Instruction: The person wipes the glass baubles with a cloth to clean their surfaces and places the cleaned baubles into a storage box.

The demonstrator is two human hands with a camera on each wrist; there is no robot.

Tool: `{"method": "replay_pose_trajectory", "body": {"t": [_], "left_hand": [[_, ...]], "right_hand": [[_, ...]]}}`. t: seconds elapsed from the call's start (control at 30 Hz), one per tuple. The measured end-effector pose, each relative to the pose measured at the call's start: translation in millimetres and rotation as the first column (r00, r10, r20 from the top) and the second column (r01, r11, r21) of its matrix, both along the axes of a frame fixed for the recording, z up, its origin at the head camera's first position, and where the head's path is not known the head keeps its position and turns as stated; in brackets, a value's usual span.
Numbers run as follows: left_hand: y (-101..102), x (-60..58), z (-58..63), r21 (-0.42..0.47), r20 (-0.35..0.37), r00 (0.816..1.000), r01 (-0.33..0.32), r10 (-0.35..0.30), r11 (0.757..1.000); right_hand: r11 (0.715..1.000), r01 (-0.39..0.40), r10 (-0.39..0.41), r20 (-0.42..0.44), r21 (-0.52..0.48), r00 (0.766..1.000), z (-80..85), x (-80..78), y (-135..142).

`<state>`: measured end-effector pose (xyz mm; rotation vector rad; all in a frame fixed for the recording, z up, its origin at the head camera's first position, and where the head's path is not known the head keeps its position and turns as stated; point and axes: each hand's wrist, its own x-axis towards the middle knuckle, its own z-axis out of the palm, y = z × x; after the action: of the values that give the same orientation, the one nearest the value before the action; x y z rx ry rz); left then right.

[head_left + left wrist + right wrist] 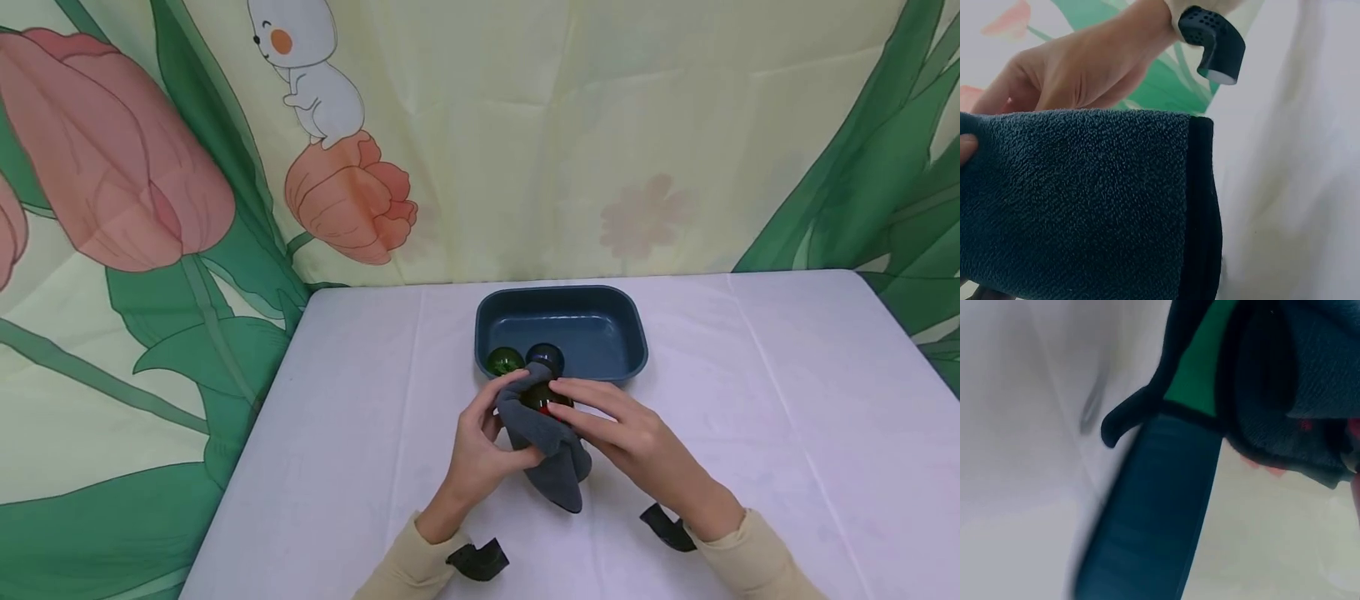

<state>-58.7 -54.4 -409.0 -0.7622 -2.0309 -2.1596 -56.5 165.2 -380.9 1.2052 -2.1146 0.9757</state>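
My left hand (483,458) grips a dark grey-blue cloth (557,454), which folds around a shiny dark ball (534,395) with a red patch. Against the ball's exposed side, the fingers of my right hand (637,433) are bent; its thumb is hidden. One end of the cloth hangs down toward the table. Towelling texture and a dark hem show on the cloth (1085,200) in the left wrist view, with the right hand (1079,75) behind it. The right wrist view has the cloth (1329,362) at its upper right.
Just beyond my hands stands a dark blue rectangular basin (600,337). A green ball (504,360) and a dark blue ball (546,356) lie in its near left part. A white cloth covers the table (360,433), and a printed curtain (510,167) hangs behind.
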Motion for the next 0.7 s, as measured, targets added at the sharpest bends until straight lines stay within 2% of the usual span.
{"method": "replay_pose_trajectory", "body": {"t": [0.1,0.17,0.23,0.3,0.37,0.4,0.47,0.57,0.7], "left_hand": [[0.0,-0.9,-0.2,0.004,0.008,1.0,0.012,-0.012,1.0],[-0.2,-1.5,-0.7,0.004,0.019,1.0,0.016,-0.016,1.0],[0.2,-1.8,-1.3,0.0,0.025,1.0,0.017,-0.017,1.0],[1.0,-1.9,-1.7,-0.008,0.024,1.0,0.015,-0.015,1.0],[1.6,-2.1,-1.9,-0.013,0.02,1.0,0.01,-0.01,1.0],[1.8,-2.3,-2.0,-0.012,0.02,1.0,0.006,-0.006,1.0],[2.4,-2.9,-2.1,-0.009,0.023,1.0,-0.001,0.001,1.0],[3.1,-3.5,-1.8,0.0,0.033,0.999,-0.009,0.009,1.0],[3.7,-4.1,-1.1,0.001,0.042,0.999,-0.01,0.01,1.0]], "right_hand": [[1.0,0.008,-0.008,0.024,0.0,1.0,0.8,-0.3,0.6],[1.0,0.025,-0.023,0.099,-0.013,0.995,0.7,-0.1,1.0],[0.998,0.048,-0.04,0.219,-0.032,0.975,-0.2,0.8,2.2],[0.996,0.076,-0.057,0.327,-0.048,0.943,-1.4,2.2,3.8],[0.994,0.101,-0.076,0.396,-0.043,0.915,-2.1,2.9,4.9],[0.994,0.104,-0.08,0.41,-0.036,0.908,-2.4,3.1,5.5],[0.994,0.107,-0.095,0.406,-0.006,0.909,-1.7,3.4,6.5],[0.995,0.094,-0.097,0.369,0.028,0.924,0.2,3.4,8.1],[0.998,0.053,-0.059,0.227,0.035,0.972,1.7,2.2,8.3]]}}
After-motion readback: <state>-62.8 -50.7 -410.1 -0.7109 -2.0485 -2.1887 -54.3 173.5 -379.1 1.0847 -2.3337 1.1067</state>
